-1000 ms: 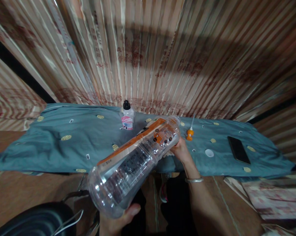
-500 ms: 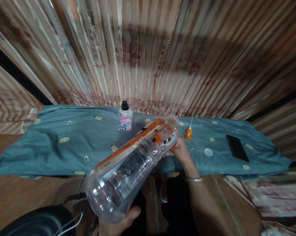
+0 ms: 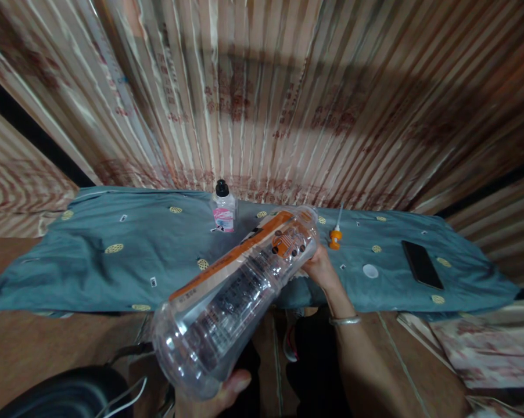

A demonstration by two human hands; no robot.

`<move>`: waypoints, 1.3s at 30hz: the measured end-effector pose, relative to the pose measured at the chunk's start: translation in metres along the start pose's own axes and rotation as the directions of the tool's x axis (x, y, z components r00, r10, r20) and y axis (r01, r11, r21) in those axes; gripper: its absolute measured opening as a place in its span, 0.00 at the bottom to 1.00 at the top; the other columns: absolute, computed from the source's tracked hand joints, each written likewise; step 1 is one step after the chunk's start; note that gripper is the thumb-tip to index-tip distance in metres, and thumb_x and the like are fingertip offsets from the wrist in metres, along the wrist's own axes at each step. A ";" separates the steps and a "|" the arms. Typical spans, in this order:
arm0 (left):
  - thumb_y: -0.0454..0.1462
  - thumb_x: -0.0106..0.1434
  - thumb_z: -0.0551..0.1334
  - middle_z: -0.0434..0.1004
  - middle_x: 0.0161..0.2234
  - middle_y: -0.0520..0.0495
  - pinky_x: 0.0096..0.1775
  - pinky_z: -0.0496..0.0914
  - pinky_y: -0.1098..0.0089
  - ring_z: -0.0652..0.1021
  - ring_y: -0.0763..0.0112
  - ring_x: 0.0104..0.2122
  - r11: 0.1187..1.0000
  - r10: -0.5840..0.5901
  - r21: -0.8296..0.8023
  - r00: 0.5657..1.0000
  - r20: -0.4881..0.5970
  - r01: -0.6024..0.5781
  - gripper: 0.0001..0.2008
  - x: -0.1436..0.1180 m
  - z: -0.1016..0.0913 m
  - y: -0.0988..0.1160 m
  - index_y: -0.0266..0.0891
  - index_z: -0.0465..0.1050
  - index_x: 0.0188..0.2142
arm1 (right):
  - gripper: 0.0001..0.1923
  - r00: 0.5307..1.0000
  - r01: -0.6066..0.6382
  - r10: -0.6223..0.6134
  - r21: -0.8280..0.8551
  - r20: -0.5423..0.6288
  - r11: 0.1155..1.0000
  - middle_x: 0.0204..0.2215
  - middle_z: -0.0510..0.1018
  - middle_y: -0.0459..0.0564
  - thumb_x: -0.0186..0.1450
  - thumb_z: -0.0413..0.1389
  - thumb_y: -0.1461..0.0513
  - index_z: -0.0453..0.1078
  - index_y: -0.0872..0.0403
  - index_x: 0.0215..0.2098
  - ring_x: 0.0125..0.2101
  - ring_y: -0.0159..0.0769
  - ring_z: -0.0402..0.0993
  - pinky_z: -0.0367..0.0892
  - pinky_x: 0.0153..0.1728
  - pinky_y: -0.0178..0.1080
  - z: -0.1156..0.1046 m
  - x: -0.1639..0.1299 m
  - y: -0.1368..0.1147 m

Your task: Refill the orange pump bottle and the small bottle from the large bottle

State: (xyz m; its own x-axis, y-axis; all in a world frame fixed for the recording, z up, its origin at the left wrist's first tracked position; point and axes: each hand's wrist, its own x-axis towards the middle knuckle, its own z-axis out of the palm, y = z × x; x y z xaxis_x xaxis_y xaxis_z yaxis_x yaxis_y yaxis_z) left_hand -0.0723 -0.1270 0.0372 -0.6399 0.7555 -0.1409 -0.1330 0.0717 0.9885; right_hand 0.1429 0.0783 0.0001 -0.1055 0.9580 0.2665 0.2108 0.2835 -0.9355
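Bottle (image 3: 240, 284) barely shifted; both hands grip it.

Held: a large clear plastic bottle (image 3: 236, 290) with an orange label, tilted, base toward the camera.
Left hand (image 3: 221, 395): under the bottle's base.
Right hand (image 3: 320, 268): grips its far end.
Worktop: teal patterned cloth (image 3: 114, 261).
On cloth: small black-capped bottle (image 3: 223, 210), orange tool (image 3: 334, 237), white cap (image 3: 370, 270), dark phone (image 3: 422, 265).
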 end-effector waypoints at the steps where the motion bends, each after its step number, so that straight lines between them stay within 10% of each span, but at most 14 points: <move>1: 0.63 0.35 0.76 0.84 0.49 0.43 0.60 0.72 0.41 0.75 0.33 0.60 1.000 -0.007 -0.006 1.000 -0.020 0.007 0.48 0.000 0.000 -0.001 0.48 0.77 0.54 | 0.37 1.000 0.001 -0.001 -0.006 0.001 1.000 0.50 0.83 0.57 0.52 0.73 0.49 0.73 0.53 0.56 0.50 0.52 0.81 0.76 0.55 0.52 0.000 0.000 0.000; 26: 0.61 0.44 0.75 0.83 0.51 0.45 0.58 0.73 0.42 0.79 0.40 0.56 0.991 0.136 -0.018 0.991 -0.016 -0.136 0.42 0.004 -0.004 -0.019 0.54 0.74 0.57 | 0.29 1.000 -0.012 0.013 0.014 -0.008 1.000 0.46 0.85 0.55 0.50 0.73 0.46 0.74 0.50 0.45 0.47 0.53 0.82 0.78 0.50 0.53 0.000 0.000 -0.003; 39: 0.60 0.42 0.76 0.84 0.34 0.45 0.60 0.70 0.41 0.83 0.42 0.49 0.995 0.097 -0.026 0.995 0.030 -0.096 0.28 0.008 -0.012 -0.023 0.48 0.81 0.37 | 0.31 0.999 0.001 0.000 0.029 -0.042 1.000 0.42 0.85 0.54 0.49 0.73 0.45 0.74 0.50 0.45 0.45 0.52 0.82 0.79 0.47 0.52 0.002 0.000 -0.001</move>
State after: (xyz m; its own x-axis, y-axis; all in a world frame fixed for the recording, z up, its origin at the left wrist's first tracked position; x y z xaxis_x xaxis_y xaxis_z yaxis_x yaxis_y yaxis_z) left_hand -0.0829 -0.1303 0.0123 -0.6269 0.7779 -0.0426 -0.0903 -0.0182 0.9957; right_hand 0.1406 0.0781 0.0008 -0.0646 0.9590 0.2759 0.1824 0.2832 -0.9416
